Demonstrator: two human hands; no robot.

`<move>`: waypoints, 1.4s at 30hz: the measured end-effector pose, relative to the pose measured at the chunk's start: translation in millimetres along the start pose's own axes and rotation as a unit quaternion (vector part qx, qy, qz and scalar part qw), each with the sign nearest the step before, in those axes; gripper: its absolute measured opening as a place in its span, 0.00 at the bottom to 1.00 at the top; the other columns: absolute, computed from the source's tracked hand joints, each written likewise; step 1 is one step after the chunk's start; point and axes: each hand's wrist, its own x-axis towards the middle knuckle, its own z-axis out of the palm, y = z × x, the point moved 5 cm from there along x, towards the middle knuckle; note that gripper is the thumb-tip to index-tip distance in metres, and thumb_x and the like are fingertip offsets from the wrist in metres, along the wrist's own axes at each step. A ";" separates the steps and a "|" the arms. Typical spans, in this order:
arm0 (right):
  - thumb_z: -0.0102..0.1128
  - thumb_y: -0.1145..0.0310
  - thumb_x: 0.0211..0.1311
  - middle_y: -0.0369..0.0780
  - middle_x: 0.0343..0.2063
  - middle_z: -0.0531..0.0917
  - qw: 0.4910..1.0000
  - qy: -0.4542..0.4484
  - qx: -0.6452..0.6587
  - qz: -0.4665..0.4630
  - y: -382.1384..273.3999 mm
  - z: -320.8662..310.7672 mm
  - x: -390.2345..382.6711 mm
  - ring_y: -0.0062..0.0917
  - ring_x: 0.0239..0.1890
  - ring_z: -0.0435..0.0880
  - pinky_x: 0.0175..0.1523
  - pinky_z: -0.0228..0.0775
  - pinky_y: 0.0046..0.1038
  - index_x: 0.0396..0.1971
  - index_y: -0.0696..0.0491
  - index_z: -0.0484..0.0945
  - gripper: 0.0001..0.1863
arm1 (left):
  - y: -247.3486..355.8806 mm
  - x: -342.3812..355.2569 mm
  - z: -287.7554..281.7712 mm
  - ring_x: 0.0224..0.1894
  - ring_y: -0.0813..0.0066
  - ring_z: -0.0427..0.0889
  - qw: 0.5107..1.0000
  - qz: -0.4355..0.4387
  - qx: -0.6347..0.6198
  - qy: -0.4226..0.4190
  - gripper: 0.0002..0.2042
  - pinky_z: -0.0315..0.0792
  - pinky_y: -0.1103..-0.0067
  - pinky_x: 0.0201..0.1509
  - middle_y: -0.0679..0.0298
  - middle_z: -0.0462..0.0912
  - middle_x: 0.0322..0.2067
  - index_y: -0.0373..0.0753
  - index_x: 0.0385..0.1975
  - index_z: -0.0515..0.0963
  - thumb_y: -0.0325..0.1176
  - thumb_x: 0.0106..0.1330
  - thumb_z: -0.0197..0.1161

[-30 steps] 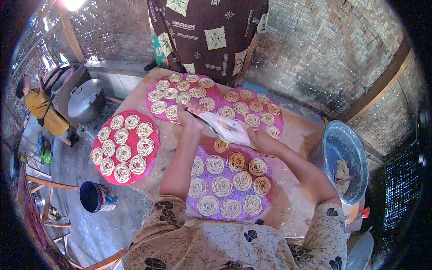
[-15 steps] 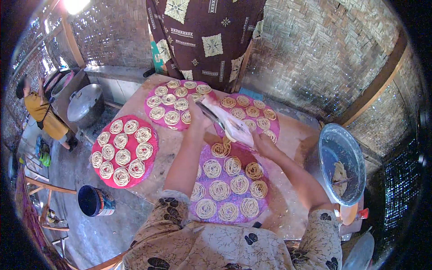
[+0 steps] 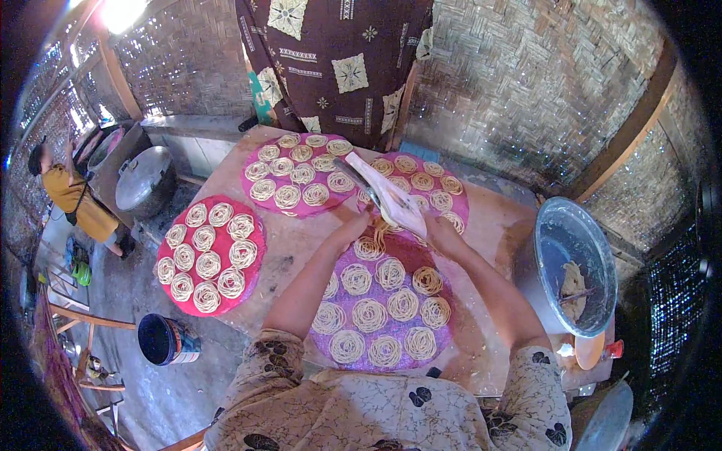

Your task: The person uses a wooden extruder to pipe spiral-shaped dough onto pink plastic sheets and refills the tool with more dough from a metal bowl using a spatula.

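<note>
One bag [image 3: 400, 204] slants between the hands, above the far edge of the front mat [image 3: 410, 325]; a dark strip runs along its left side. Strands [image 3: 381, 239] hang just below it, between the two sets of fingers. The right hand [image 3: 445, 234] looks closed around the bag's lower right side. The left hand [image 3: 356, 224] is just beside the strands and under the dark strip; whether its fingers pinch anything, I cannot tell.

The bag should be light to moderate in weight, limp and perhaps slippery, best taken with a full fist low down on the gathered body. The strands look soft and easily torn, so only a light touch suits them.

Four mats in all: the front one below the fingers shows twelve nests [image 3: 369, 315]; the red mat [image 3: 225, 254], left of the left fingers, twelve; the back left mat [image 3: 302, 211], beyond them, about thirteen; the back right mat [image 3: 462, 203], beyond the right fingers, at least eight, some hidden by the bag. One basin [image 3: 531, 286] with one dough lump [image 3: 574, 282] stands right of the right fingers; one pot [image 3: 147, 180] and one bucket [image 3: 158, 338] are well left of the left fingers.
</note>
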 end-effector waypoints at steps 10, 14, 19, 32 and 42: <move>0.37 0.41 0.63 0.39 0.13 0.73 0.999 0.000 0.038 -0.001 14.2 -1.9 5.5 0.23 0.15 0.71 0.21 0.61 0.26 0.24 0.63 0.76 0.36 | -40.6 7.9 -41.3 0.55 0.61 0.66 0.938 0.035 0.333 0.091 0.25 0.59 0.68 0.58 0.56 0.67 0.56 0.39 0.50 0.71 0.51 0.69 0.35; 0.34 0.41 0.64 0.42 0.15 0.74 0.997 0.017 0.076 0.020 21.7 -2.6 -10.5 0.28 0.18 0.72 0.25 0.62 0.30 0.28 0.63 0.77 0.36 | 12.8 -74.6 -6.8 0.54 0.53 0.65 0.782 0.160 0.587 0.136 0.20 0.58 0.63 0.58 0.54 0.64 0.58 0.41 0.47 0.74 0.48 0.65 0.46; 0.33 0.43 0.65 0.50 0.22 0.78 0.998 0.031 0.032 -0.047 5.5 -22.8 -50.4 0.39 0.29 0.78 0.35 0.67 0.37 0.33 0.64 0.76 0.35 | 33.4 -131.9 -6.2 0.52 0.53 0.66 0.666 0.268 0.669 0.193 0.19 0.57 0.63 0.58 0.55 0.66 0.56 0.41 0.49 0.73 0.43 0.60 0.56; 0.46 0.49 0.61 0.49 0.28 0.79 0.966 -0.125 -0.142 -0.178 -102.2 8.2 -232.7 0.43 0.29 0.79 0.34 0.71 0.39 0.30 0.56 0.74 0.22 | 77.9 -256.2 93.6 0.47 0.63 0.70 0.956 0.208 0.205 -0.007 0.20 0.63 0.70 0.53 0.58 0.73 0.45 0.34 0.44 0.71 0.35 0.53 0.64; 0.43 0.51 0.63 0.45 0.13 0.75 0.907 -0.186 -0.196 -0.323 -60.7 -20.8 -245.3 0.41 0.18 0.76 0.25 0.68 0.39 0.19 0.51 0.75 0.22 | 55.6 -277.5 200.9 0.41 0.77 0.72 0.964 0.152 -0.054 -0.212 0.15 0.69 0.78 0.46 0.64 0.74 0.39 0.36 0.47 0.70 0.31 0.61 0.57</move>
